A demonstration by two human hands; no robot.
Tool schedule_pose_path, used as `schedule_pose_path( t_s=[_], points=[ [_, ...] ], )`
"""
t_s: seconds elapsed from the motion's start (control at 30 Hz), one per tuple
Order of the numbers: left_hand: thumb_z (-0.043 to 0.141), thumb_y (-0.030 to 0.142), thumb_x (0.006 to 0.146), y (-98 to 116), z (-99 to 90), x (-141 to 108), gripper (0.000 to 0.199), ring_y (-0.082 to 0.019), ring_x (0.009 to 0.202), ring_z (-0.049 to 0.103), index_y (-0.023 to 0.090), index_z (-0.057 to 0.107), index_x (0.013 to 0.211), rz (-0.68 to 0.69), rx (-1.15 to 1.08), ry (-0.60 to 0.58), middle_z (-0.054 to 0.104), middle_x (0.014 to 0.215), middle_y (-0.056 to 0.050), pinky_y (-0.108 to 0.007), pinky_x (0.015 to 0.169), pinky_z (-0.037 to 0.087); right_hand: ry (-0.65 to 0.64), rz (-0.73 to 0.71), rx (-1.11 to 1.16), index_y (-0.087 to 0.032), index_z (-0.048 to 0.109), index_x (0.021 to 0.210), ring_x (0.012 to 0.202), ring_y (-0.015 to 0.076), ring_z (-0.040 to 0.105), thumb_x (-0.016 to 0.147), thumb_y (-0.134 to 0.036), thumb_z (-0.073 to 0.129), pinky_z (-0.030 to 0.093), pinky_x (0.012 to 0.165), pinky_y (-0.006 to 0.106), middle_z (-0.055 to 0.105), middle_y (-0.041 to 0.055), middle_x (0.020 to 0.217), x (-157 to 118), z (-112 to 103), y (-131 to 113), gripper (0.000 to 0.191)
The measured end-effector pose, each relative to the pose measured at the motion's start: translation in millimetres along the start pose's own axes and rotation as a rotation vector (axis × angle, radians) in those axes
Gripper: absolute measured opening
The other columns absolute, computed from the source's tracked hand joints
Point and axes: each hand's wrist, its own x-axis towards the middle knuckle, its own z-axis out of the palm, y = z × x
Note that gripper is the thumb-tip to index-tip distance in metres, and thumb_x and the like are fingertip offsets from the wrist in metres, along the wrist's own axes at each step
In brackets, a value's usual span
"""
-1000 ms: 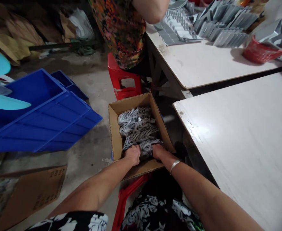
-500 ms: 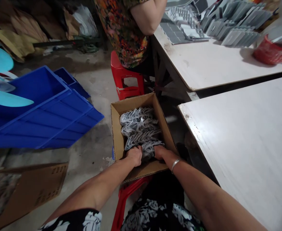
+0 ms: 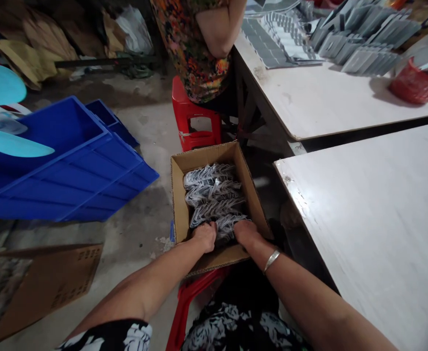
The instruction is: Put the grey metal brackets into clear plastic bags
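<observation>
Left hand and right hand flank near row in box, finger closure hidden, can't tell; uneven squeezing could splay it.

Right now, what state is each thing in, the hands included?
Brown rectangular cardboard box: open, filled.
Grey bent pieces in clear wrapping: packed in four rows.
Left hand: at the nearest row's left end, fingertips hidden.
Right hand: at that row's right end, fingertips hidden.
Blue rectangular plastic crate: open.
Red plastic stool: occupied.
Red round basin: holding grey parts.
Silver bangle: worn, right wrist.
</observation>
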Motion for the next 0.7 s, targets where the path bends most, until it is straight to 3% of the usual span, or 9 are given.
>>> schedule_pose_path(
  t_s=[0.1,0.17,0.3,0.43,0.7],
  points=[
    [0.062,0.017,0.059,1,-2.5,-1,0.074,-0.034,0.099,0.057,0.002,0.036,0.126,0.005,-0.012,-0.004,0.054,0.108,-0.027,-0.043,0.079,0.049,0.089,0.084,-0.021,-0.006,0.048,0.124,0.107,0.0250,0.056,0.087,-0.012,0.044,0.047,0.083,0.032,0.059,0.0229,0.111,-6,-5,-4,0.037],
    [0.062,0.016,0.059,2,-4.3,-3,0.073,-0.034,0.099,0.057,0.002,0.036,0.125,0.000,-0.019,-0.005,0.054,0.108,-0.027,-0.043,0.079,0.049,0.069,0.113,-0.024,-0.006,0.046,0.126,0.104,0.0247,0.058,0.085,-0.017,0.051,0.049,0.081,0.031,0.060,0.0221,0.111,-3,-9,0,0.042],
    [0.062,0.017,0.059,3,-5.4,-6,0.069,-0.035,0.098,0.057,0.002,0.039,0.123,-0.020,-0.032,0.000,0.054,0.108,-0.027,-0.043,0.079,0.048,-0.105,0.089,-0.022,-0.014,0.061,0.101,0.088,0.0177,0.063,0.082,-0.033,0.059,0.051,0.077,0.031,0.066,0.0082,0.097,12,-9,10,0.027],
    [0.061,0.018,0.061,2,-3.5,-8,0.068,-0.035,0.100,0.056,0.005,0.038,0.123,-0.048,-0.052,-0.003,0.053,0.110,-0.024,-0.044,0.080,0.048,-0.212,0.048,-0.039,-0.012,0.062,0.090,0.086,0.0152,0.062,0.081,-0.029,0.061,0.052,0.076,0.032,0.065,0.0040,0.095,21,-5,14,0.019],
    [0.065,0.017,0.057,3,-7.4,-4,0.071,-0.036,0.105,0.054,0.009,0.039,0.123,-0.091,-0.109,-0.061,0.051,0.114,-0.024,-0.044,0.082,0.047,-0.192,-0.040,-0.064,-0.011,0.064,0.082,0.082,0.0148,0.063,0.077,-0.026,0.066,0.052,0.073,0.030,0.067,0.0032,0.088,21,-7,24,0.016]
  ],
)
